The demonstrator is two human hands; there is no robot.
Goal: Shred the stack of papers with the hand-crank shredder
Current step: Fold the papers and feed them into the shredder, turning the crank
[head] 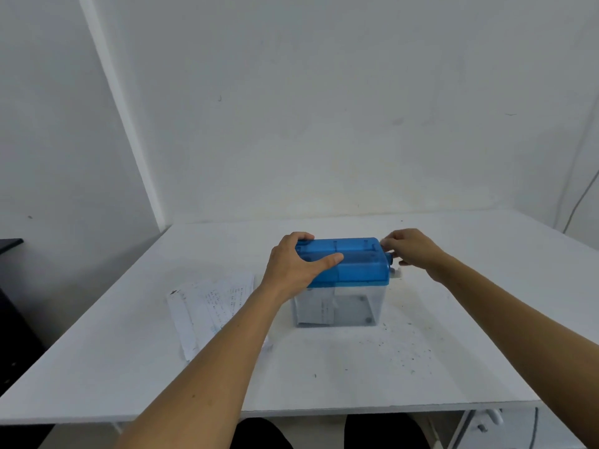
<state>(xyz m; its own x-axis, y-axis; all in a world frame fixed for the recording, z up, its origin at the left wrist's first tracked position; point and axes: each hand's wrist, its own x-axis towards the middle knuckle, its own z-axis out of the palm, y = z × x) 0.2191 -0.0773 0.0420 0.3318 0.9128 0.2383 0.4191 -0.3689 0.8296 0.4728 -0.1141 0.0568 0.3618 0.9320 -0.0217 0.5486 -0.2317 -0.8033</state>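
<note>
A hand-crank shredder (356, 264) with a blue top and a clear bin (353, 306) stands in the middle of the white table (324, 377). My left hand (295, 264) grips the blue top at its left end, thumb across the front and fingers over the back. My right hand (411, 249) is at the shredder's right end, its fingers curled round the white crank (396, 272), which is mostly hidden. Some paper lies inside the bin. The stack of printed papers (210, 303) lies flat left of the shredder, partly under my left forearm.
Small dark specks (402, 348) litter the table in front of and right of the shredder. A white wall stands just behind the table. A dark cabinet (13, 319) is at the far left. A white drawer unit (486, 426) sits below the table's right front edge.
</note>
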